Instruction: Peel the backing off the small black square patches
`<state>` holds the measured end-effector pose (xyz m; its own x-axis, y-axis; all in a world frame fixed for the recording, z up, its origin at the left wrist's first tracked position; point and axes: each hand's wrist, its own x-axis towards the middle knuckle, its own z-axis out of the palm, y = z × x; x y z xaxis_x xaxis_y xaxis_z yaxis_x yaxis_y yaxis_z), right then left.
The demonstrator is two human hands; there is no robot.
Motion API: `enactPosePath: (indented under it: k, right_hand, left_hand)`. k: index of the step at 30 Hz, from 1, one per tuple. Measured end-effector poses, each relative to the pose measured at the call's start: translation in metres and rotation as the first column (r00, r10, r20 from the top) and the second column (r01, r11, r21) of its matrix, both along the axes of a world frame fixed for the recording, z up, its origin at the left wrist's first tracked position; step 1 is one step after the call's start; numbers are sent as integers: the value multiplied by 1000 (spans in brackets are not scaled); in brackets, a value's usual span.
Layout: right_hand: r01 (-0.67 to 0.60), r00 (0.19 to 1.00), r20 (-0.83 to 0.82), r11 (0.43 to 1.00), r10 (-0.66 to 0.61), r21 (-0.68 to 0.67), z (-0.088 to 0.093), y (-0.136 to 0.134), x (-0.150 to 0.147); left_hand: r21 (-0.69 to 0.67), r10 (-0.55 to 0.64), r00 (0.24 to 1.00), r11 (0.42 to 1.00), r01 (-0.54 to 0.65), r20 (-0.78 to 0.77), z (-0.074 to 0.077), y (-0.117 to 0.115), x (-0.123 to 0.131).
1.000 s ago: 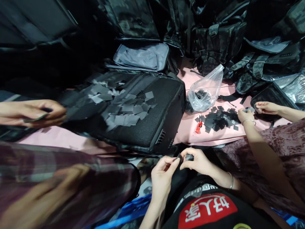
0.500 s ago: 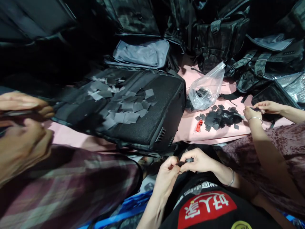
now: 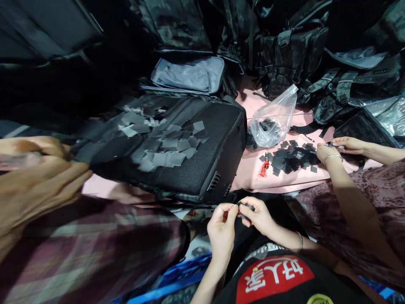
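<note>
My left hand [image 3: 222, 223] is closed in a pinch above my lap, its fingertips at one end of a small dark piece [image 3: 239, 204]. My right hand [image 3: 258, 217] pinches the same piece from the other side, fingers curled. The piece is mostly covered by the fingers, so its exact kind does not show. Beyond my hands, a pile of flat black squares [image 3: 291, 158] lies on the pink cloth [image 3: 253, 179]. Red-handled snippers [image 3: 264, 168] lie at the pile's left edge.
A black bag [image 3: 218, 143] lies flat at left, with grey squares [image 3: 167, 158] scattered on it. Behind the pile stands a clear plastic bag [image 3: 275, 118]. Backpacks [image 3: 291, 50] line the back. Co-workers' hands work at far left [image 3: 41, 177] and right [image 3: 335, 150].
My hands have shifted slightly; my left fingers are more upright and my right fingers have spread somewhat around the piece. The left co-worker's hands moved right; the right co-worker's moved slightly left.
</note>
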<state>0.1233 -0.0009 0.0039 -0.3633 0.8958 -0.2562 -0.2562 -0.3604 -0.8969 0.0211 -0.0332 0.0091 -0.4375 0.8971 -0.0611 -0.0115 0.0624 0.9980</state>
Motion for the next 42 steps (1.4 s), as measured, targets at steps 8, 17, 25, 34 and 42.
enactPosePath:
  k: [8,17,25,34,42]
  right_hand:
    - [17,993,118,1000,-15,-19,3,5,14]
    - [-52,982,183,998,43,43,7,5,18]
    - [16,930,310,866,-196,500,7,5,10]
    - [-367,828,535,560,-166,743,-1,17,35]
    - [-469,783,535,263,-317,843,-2,21,41]
  left_hand:
    - [205,87,861,979,20,-502,8,-8,-7]
    - [250,69,868,966,65,-491,4,-12,-4]
    - [1,60,967,998,-62,246,-2,-12,8]
    - [-189,-254,933,933,306,255,9,-3,-21]
    - [-186,-329,937,920,346,117,0,-7,-27]
